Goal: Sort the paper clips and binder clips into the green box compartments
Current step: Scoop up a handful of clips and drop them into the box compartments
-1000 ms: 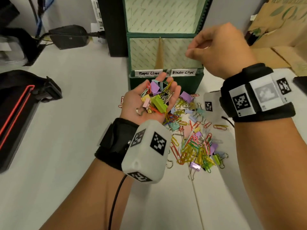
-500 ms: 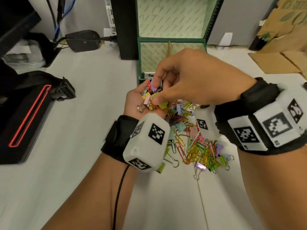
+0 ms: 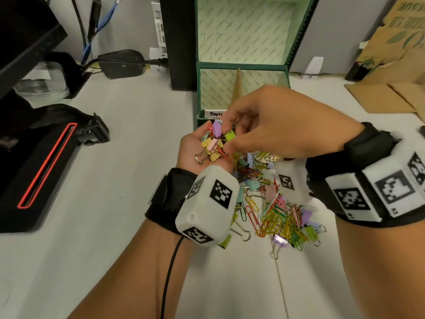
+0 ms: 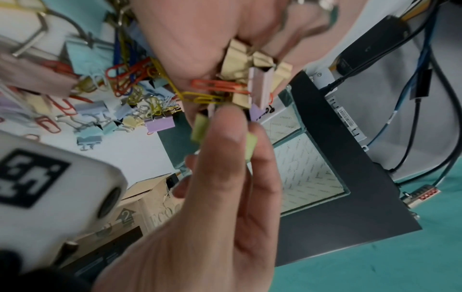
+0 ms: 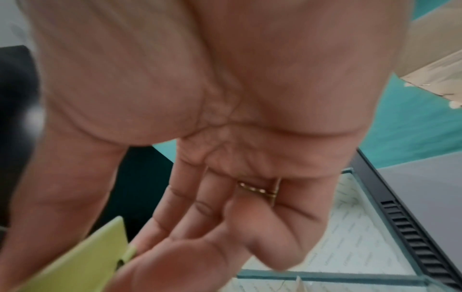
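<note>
My left hand (image 3: 190,146) lies palm up in front of the green box (image 3: 241,65) and carries a heap of coloured clips (image 3: 212,143) in its cupped palm. My right hand (image 3: 225,139) reaches over it from the right, and its thumb and fingertips pinch a lime green binder clip (image 3: 230,135) at the top of that heap. The left wrist view shows the same clip (image 4: 250,146) squeezed between thumb and finger. A loose pile of paper clips and binder clips (image 3: 276,212) lies on the table under both wrists. The box's label "Paper" (image 3: 215,113) shows; the other label is hidden.
A cardboard divider (image 3: 239,88) splits the box's lower tray in two. A black case with a red outline (image 3: 46,166) lies at the left, a power adapter (image 3: 122,64) and cables behind it. Flattened cardboard (image 3: 391,65) sits at the right.
My right hand has come down and left from over the box's right compartment to my left palm and taken hold of the green binder clip. My left hand has stayed palm up.
</note>
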`<act>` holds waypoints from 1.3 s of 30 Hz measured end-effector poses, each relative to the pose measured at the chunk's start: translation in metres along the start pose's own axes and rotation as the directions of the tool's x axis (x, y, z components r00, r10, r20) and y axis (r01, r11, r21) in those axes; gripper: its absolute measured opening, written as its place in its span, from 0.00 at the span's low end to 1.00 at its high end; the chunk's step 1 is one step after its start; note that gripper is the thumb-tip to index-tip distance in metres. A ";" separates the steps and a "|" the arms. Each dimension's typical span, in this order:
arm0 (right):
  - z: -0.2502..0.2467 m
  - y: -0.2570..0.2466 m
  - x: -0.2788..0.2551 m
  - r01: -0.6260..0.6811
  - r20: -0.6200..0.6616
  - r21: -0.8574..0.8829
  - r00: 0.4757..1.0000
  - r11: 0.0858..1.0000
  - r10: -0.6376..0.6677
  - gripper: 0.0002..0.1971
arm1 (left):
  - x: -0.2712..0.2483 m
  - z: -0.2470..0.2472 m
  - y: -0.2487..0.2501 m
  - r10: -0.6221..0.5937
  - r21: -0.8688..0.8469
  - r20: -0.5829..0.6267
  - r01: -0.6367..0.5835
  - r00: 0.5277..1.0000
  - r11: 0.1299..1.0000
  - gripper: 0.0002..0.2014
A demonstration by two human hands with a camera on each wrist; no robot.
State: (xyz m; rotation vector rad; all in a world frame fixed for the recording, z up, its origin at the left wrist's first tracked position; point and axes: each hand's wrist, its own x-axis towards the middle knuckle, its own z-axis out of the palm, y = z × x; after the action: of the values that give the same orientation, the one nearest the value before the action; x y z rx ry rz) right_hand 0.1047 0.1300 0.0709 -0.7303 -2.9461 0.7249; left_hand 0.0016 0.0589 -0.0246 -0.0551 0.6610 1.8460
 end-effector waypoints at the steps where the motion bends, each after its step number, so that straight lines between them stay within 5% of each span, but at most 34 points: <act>1: -0.003 0.002 -0.001 -0.001 -0.017 0.019 1.000 1.000 0.001 0.10 | -0.001 0.001 0.000 -0.016 -0.013 0.014 0.016 1.000 1.000 0.22; 5: -0.015 0.010 -0.006 -0.011 -0.095 0.109 0.995 0.994 0.021 0.06 | 0.002 0.001 0.002 -0.106 -0.105 0.068 0.113 0.992 0.988 0.27; 13: -0.039 0.031 -0.014 -0.031 -0.219 0.235 0.972 0.972 0.084 0.09 | 0.003 -0.001 0.001 -0.114 -0.249 0.106 0.138 0.988 0.959 0.20; 19: -0.038 0.057 0.001 -0.077 -0.460 0.314 0.859 0.946 0.223 0.14 | 0.005 0.000 -0.008 -0.156 -0.208 0.131 0.182 0.979 0.961 0.24; 24: -0.025 0.074 0.017 -0.146 -0.506 0.312 0.811 0.939 0.294 0.12 | 0.004 0.004 -0.014 -0.176 -0.180 0.131 0.198 0.976 0.964 0.22; 29: -0.026 0.073 0.014 -0.221 -0.419 0.166 0.866 0.961 0.272 0.14 | 0.004 0.005 -0.013 -0.168 -0.180 0.123 0.188 0.978 0.965 0.21; 39: -0.029 0.019 -0.010 0.016 -0.108 0.086 0.994 0.996 -0.007 0.11 | 0.002 0.008 -0.011 -0.175 -0.171 0.076 0.185 0.982 0.968 0.20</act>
State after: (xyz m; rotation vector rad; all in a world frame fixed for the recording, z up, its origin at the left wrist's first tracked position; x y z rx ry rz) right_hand 0.1253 0.1533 0.0895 -0.7207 -2.8009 0.7809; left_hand 0.0131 0.0667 -0.0234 -0.1704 0.4336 1.7191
